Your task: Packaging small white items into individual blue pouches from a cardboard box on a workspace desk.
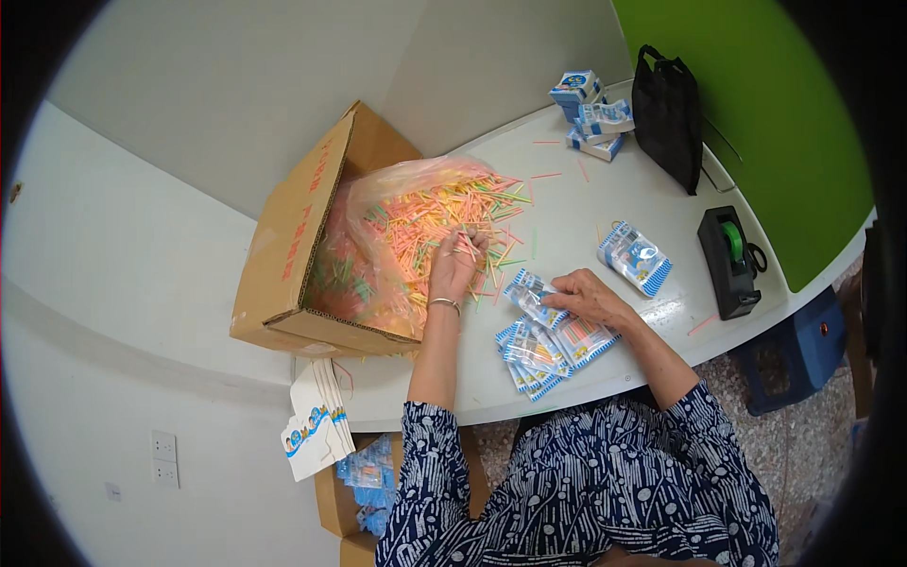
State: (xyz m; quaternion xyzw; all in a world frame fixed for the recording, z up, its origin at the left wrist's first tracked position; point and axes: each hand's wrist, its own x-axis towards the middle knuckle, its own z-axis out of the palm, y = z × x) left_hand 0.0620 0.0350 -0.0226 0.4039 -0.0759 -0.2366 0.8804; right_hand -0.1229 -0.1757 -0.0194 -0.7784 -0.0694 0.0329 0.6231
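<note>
Thin pink, yellow, orange and green sticks (430, 213) spill in a heap from a clear plastic bag (364, 194) in a tipped cardboard box (283, 241). At the right edge of the heap, my left hand (453, 263) is closed around a few of the sticks. My right hand (595, 298) pinches a small blue-and-white clear packet (527, 291) between thumb and fingers. Under and in front of it lies a pile of similar packets (534, 354), some showing coloured sticks inside. Another packet (635, 257) lies apart, to the right of my right hand.
Small blue-and-white boxes (576, 90) stand at the back beside a black bag (666, 118). A black tape dispenser (729, 265) sits at the right. Folded white cards (316, 425) jut over the front-left edge, above an open carton (331, 506) of blue packets. A blue stool (794, 354) stands below right.
</note>
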